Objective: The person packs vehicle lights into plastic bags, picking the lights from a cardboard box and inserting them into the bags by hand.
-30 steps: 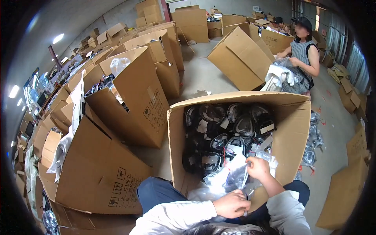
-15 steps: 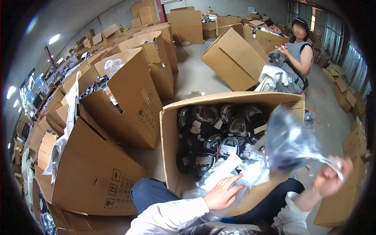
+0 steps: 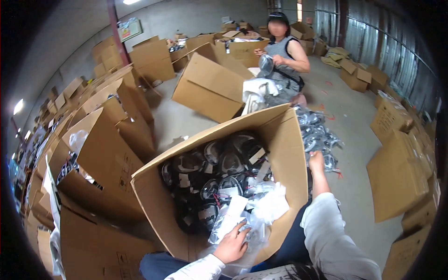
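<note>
A large open cardboard box [image 3: 284, 140] stands tilted in front of me. It holds several black round items in clear bags [image 3: 210, 168], with crumpled clear and white plastic bags [image 3: 263, 210] at its near side. My left hand [image 3: 232, 242] lies on that plastic, fingers curled into a clear bag. My right arm, in a white sleeve, stretches past the box's right wall. My right hand [image 3: 316, 161] is at the edge of a pile of bagged items [image 3: 319, 133] on the floor. I cannot tell whether it holds a bag.
Another person [image 3: 285, 51] in a striped top stands behind the box, holding a clear bag beside another open box [image 3: 205, 91]. Open cardboard boxes [image 3: 102, 154] crowd the left. Closed boxes [image 3: 396, 172] stand at the right, grey concrete floor [image 3: 354, 107] between them.
My right hand lifted a clear bag out of the box, swung it to the right and is now down at the floor pile. My left hand stayed on the plastic.
</note>
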Demonstrator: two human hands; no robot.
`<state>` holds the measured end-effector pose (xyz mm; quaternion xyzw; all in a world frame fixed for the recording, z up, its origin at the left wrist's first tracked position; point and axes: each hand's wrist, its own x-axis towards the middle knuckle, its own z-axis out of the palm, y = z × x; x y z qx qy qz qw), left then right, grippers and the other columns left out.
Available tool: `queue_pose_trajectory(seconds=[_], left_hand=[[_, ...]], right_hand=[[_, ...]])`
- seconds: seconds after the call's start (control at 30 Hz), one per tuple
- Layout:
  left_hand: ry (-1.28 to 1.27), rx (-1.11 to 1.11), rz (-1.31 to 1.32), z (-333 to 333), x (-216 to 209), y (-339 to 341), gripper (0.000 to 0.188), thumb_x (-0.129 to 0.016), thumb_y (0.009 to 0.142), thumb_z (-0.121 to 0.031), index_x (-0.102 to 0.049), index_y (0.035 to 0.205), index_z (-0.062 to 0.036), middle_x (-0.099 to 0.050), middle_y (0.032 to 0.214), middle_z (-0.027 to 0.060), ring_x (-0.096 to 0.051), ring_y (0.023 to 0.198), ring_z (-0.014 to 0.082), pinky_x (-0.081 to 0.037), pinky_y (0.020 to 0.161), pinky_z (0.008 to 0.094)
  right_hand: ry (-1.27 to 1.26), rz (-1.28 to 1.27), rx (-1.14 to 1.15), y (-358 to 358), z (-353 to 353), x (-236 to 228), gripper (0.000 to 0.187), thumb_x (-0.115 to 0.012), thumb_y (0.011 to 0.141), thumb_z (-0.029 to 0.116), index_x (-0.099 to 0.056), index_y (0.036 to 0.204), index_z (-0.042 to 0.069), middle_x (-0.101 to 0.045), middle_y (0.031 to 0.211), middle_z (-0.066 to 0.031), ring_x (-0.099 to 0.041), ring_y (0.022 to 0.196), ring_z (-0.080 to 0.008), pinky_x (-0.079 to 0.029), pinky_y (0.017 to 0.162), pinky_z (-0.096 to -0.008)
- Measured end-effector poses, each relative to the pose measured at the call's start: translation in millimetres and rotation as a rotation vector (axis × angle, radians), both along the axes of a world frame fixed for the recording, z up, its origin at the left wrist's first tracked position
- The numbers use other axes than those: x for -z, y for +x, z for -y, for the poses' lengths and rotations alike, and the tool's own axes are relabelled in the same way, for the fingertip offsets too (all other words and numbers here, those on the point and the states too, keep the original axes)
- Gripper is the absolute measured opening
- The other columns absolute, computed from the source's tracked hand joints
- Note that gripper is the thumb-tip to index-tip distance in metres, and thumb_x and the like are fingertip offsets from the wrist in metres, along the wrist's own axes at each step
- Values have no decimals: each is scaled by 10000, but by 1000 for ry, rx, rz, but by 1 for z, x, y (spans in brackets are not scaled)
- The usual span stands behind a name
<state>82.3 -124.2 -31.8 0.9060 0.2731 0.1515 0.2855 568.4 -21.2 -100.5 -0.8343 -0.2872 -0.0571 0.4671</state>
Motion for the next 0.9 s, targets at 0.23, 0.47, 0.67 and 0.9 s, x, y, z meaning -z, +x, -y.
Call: queue_pose_trajectory(seconds=[0.23,0.47,0.67,0.9], left_hand=[[3,0,-28,0,6,1,525,-615,800,-158,-464,1291,-46,-396,1364,228,-533,1113,408,-474,911,442],[27,99,-27,1,9,15,523,-613,817,-174,-447,1299,-60,-405,1347,223,-555,1080,408,-485,899,440],[42,84,-156,2,15,-7,519,-603,837,-215,-428,1305,-79,-409,1338,207,-573,1045,413,-492,885,449],[77,87,-287,1,15,-20,493,-585,850,-234,-449,1305,-104,-448,1324,192,-587,1034,382,-494,857,457]], right_hand=[[31,183,6,-62,2,-44,330,-529,788,51,-553,1116,18,-606,1007,-235,-584,977,-385,-456,852,-452],[-684,378,-919,-197,34,25,593,-633,810,437,-507,1303,132,-500,1306,-178,-448,1220,-377,-343,995,-512],[-1593,47,-1238,-292,82,131,757,-610,834,472,-287,1482,249,-392,1468,-131,-381,1336,-372,-264,1073,-570],[-1382,386,-1232,-301,61,62,260,-629,789,240,-720,989,102,-703,1024,-70,-674,955,-255,-539,736,-449]])
